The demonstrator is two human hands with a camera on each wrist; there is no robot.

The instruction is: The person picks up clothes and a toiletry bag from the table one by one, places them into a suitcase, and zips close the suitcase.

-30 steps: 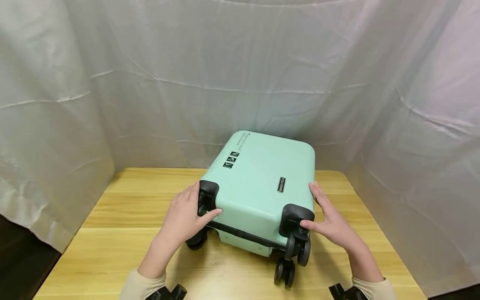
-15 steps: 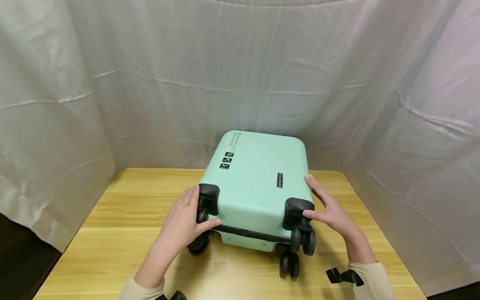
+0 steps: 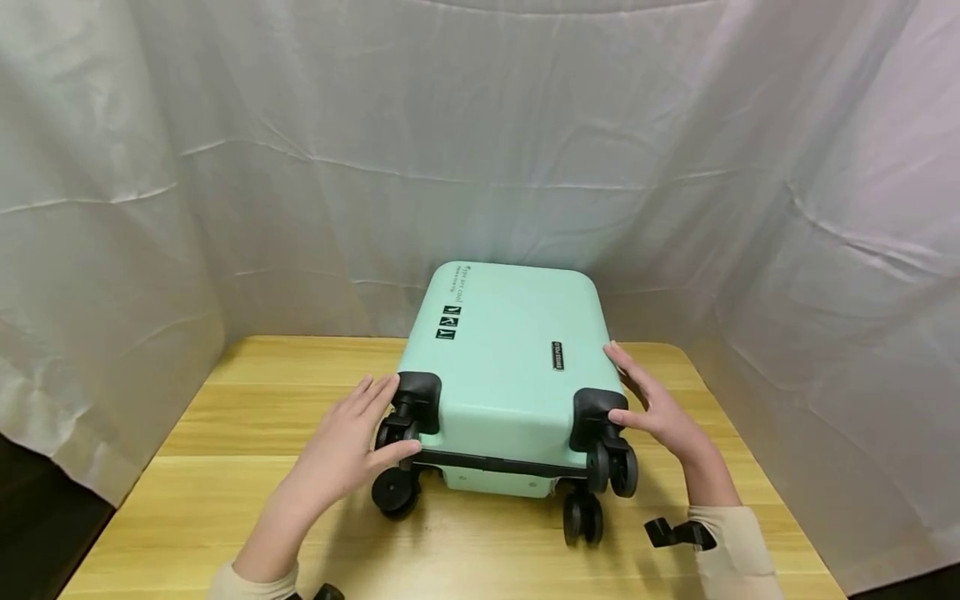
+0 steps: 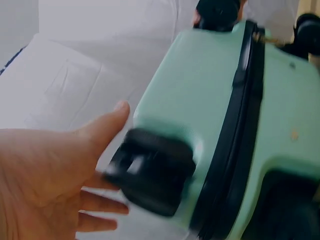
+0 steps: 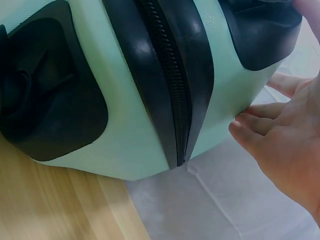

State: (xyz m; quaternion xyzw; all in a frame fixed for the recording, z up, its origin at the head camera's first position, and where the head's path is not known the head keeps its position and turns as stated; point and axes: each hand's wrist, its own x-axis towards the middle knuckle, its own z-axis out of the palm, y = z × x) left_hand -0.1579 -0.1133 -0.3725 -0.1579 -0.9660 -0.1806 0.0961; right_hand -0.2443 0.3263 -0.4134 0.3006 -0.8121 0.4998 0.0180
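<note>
A mint-green hard-shell suitcase (image 3: pixel 510 350) lies flat on the wooden table, its wheeled end towards me. Black corner guards (image 3: pixel 596 417) and several black wheels (image 3: pixel 393 492) show at that end. My left hand (image 3: pixel 337 446) is beside the near left corner, fingers extended and thumb pointing at the edge; the left wrist view shows the hand (image 4: pixel 55 170) with spread fingers behind a blurred black wheel (image 4: pixel 155 170). At the near right corner, my right hand (image 3: pixel 663 417) rests fingertips along the side, thumb at the corner guard. The right wrist view shows its fingers (image 5: pixel 250 132) against the green shell.
A wooden table (image 3: pixel 480 558) carries the suitcase. Pale grey curtains (image 3: pixel 465 142) hang behind and at both sides, close behind the suitcase's far end. A black zip (image 5: pixel 172 75) runs around the suitcase between dark rims. Black wrist mounts (image 3: pixel 678 533) sit on the sleeves.
The suitcase has turned so that its far end swings left and it lies straighter before me. My right hand followed its side slightly forward and left; my left hand has drawn slightly left.
</note>
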